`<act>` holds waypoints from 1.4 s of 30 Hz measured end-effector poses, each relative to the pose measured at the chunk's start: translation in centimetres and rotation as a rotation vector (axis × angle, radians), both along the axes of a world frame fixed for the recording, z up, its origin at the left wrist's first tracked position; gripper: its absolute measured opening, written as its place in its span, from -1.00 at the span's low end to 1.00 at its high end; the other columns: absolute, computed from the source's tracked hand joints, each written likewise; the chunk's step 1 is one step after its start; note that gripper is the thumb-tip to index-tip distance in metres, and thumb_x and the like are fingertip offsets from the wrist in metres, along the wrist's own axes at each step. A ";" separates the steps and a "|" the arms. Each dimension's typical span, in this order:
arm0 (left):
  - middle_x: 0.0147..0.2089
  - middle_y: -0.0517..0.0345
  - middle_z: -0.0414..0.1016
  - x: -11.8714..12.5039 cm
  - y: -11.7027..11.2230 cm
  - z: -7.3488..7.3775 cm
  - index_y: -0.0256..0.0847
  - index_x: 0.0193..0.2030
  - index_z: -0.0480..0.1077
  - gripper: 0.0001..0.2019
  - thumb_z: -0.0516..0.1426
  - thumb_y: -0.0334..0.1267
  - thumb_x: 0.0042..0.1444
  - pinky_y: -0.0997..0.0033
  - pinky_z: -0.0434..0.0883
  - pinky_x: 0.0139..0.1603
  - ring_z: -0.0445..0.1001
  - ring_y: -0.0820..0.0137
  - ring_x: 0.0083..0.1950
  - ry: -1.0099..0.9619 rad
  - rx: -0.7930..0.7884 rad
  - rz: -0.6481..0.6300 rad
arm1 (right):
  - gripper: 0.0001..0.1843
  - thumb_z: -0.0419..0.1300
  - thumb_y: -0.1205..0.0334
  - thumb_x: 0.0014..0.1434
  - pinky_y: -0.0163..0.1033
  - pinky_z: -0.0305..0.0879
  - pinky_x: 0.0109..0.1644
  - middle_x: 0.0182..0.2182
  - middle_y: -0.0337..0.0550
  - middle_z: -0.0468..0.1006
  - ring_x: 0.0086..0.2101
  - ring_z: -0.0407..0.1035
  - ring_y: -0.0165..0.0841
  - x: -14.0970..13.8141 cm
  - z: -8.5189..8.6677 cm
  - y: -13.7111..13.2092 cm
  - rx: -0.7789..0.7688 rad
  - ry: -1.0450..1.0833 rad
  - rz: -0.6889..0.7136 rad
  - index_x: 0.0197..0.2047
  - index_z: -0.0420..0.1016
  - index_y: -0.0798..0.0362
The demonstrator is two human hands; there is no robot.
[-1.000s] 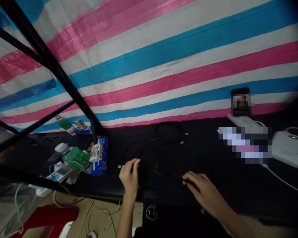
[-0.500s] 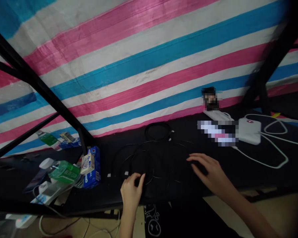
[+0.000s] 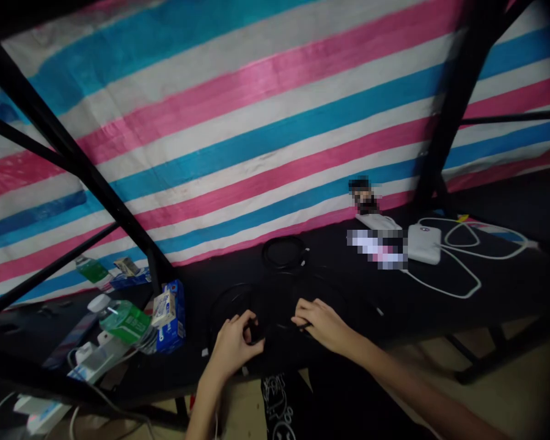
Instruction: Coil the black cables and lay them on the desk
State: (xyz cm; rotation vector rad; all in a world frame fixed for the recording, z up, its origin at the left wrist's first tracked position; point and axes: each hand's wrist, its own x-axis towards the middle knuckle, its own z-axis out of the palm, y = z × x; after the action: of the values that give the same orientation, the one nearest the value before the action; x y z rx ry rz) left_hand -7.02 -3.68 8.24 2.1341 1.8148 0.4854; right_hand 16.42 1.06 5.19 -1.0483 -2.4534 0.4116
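Note:
On the black table (image 3: 440,299), both my hands work at a tangle of thin black cables (image 3: 238,299) near the front edge. My left hand (image 3: 233,342) has its fingers curled and pinched on a black cable loop. A little to its right, my right hand (image 3: 323,324) lies with fingers bent and closed on another strand of the same cable. A tighter coil of black cable (image 3: 284,252) rests farther back by the striped sheet.
A pink, blue and white striped sheet (image 3: 256,122) hangs behind the table. Black frame bars (image 3: 73,165) cross at left, a post (image 3: 444,116) at right. A green bottle (image 3: 126,321), a blue box (image 3: 174,311), a white power bank (image 3: 424,243) with white cable (image 3: 462,287) lie about.
The view swung to the right. My right hand moved left toward my left hand, and both closed on the black cable.

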 end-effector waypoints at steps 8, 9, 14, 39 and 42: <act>-0.29 0.15 0.51 -2.6 5.8 8.5 -0.15 -0.23 0.42 -0.72 0.13 -0.03 -0.02 0.47 0.30 -0.33 0.46 0.37 -0.30 -0.072 0.373 0.171 | -0.69 -0.14 0.39 0.13 -0.39 0.20 -0.26 -0.47 -0.27 0.47 -0.42 0.36 -0.49 2.0 10.4 9.3 -0.135 0.487 -0.108 -0.42 0.42 0.14; -0.23 0.14 0.52 -2.8 6.1 9.0 -0.13 -0.16 0.40 -0.72 0.11 -0.07 0.01 0.46 0.30 -0.29 0.47 0.35 -0.26 -0.073 0.411 0.205 | -0.65 -0.19 0.39 0.13 -0.41 0.21 -0.28 -0.46 -0.25 0.47 -0.43 0.35 -0.52 2.1 11.2 10.6 -0.142 0.519 -0.124 -0.39 0.41 0.18; -0.15 0.11 0.51 -4.4 6.4 9.5 -0.07 -0.01 0.35 -0.64 0.04 -0.24 0.01 0.37 0.32 -0.20 0.46 0.30 -0.17 -0.145 0.522 0.323 | -0.63 -0.21 0.34 0.14 -0.48 0.22 -0.35 -0.44 -0.22 0.46 -0.51 0.32 -0.61 2.8 13.6 15.3 -0.172 0.584 -0.142 -0.29 0.38 0.30; 0.00 0.05 0.43 2.2 11.0 7.4 -0.09 -0.26 0.50 -0.69 0.19 -0.04 -0.17 0.37 0.48 -0.43 0.51 0.29 -0.29 -0.442 0.268 0.156 | -0.48 0.30 -0.03 -0.11 -0.06 0.26 -0.01 -0.10 -0.24 0.53 -0.11 0.41 -0.18 -3.1 8.4 11.1 -0.092 0.191 0.106 -0.02 0.43 -0.16; 0.06 0.14 0.41 1.4 11.2 6.0 0.06 -0.20 0.49 -0.64 0.16 0.08 -0.16 0.28 0.53 -0.37 0.50 0.14 -0.11 -0.364 0.348 0.225 | -0.54 0.19 0.31 0.00 -0.21 0.30 -0.11 -0.16 -0.32 0.55 -0.17 0.44 -0.30 -3.4 5.7 12.3 -0.060 0.319 -0.037 0.01 0.38 -0.18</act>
State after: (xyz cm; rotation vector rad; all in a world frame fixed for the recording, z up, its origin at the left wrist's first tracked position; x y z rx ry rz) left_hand -5.60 7.52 14.23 1.8787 1.8628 1.2372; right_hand 13.00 13.33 10.93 -0.9678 -2.1482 0.5948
